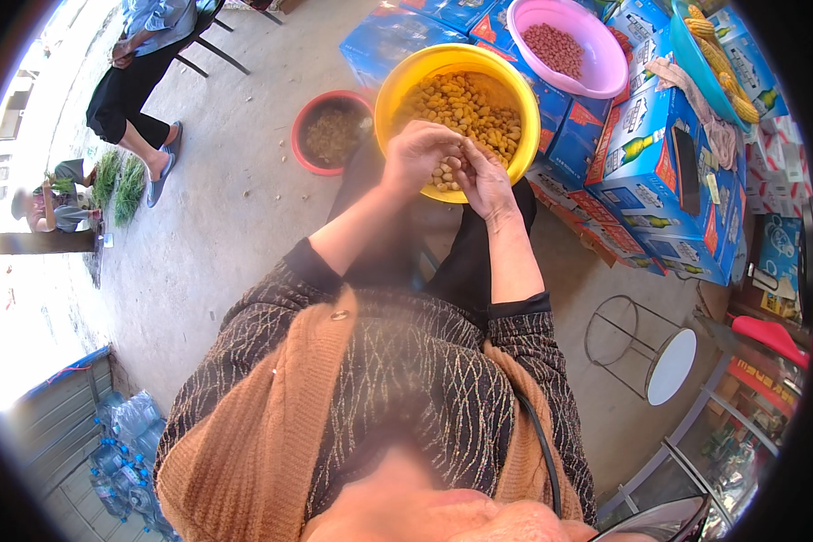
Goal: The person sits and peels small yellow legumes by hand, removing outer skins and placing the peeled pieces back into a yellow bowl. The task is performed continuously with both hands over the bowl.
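A yellow plastic basin (528,101) holds many small pieces that look like peanuts in their shells (464,101); paler ones lie near its close rim. Over this basin my left hand (417,154) and my right hand (482,177) meet, fingertips bent towards each other and touching or nearly so. Whether something small is pinched between them cannot be made out. To the left, a red basin (298,139) on the floor side contains brownish pieces, perhaps shells. Reddish kernels (551,49) lie in a pink basin (606,57) beyond the yellow one.
Stacked blue drink cartons (640,156) stand front right, bearing a phone (685,169), a cloth (701,112) and a turquoise basin (694,61) of corn cobs. A round stool (671,366) lies at right. Another person (156,40) sits at upper left; plastic bottles (129,467) are heaped lower left.
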Available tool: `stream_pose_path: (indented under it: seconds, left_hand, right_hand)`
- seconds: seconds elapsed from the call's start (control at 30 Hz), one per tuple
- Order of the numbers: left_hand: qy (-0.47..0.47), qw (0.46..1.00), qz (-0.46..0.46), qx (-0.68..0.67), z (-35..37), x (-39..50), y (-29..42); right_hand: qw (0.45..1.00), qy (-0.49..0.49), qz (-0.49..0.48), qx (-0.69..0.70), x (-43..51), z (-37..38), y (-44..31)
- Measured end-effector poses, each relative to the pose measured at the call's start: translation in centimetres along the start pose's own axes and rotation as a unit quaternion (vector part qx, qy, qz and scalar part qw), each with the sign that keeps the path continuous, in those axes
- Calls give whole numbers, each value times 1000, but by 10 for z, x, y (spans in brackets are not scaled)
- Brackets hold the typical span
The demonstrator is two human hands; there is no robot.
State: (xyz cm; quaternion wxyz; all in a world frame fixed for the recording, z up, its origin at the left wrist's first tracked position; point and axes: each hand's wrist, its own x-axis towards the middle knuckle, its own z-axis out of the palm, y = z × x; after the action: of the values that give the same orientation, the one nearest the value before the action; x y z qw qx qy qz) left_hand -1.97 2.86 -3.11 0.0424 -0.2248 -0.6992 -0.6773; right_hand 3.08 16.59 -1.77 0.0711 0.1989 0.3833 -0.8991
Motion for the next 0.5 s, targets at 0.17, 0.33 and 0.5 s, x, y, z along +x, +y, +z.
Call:
stream_pose_path:
  seconds: [0.17, 0.33, 0.5]
  left_hand:
    - [31, 990, 87, 109, -19, 7, 18]
    - [179, 949, 94, 240, -85, 20, 9]
    - [227, 853, 91, 461, -125, 26, -3]
  right_hand:
    - [999, -12, -19, -40, 4, -5, 4]
    - [995, 13, -71, 70, 3, -1, -3]
    - [987, -35, -108, 114, 13, -10, 3]
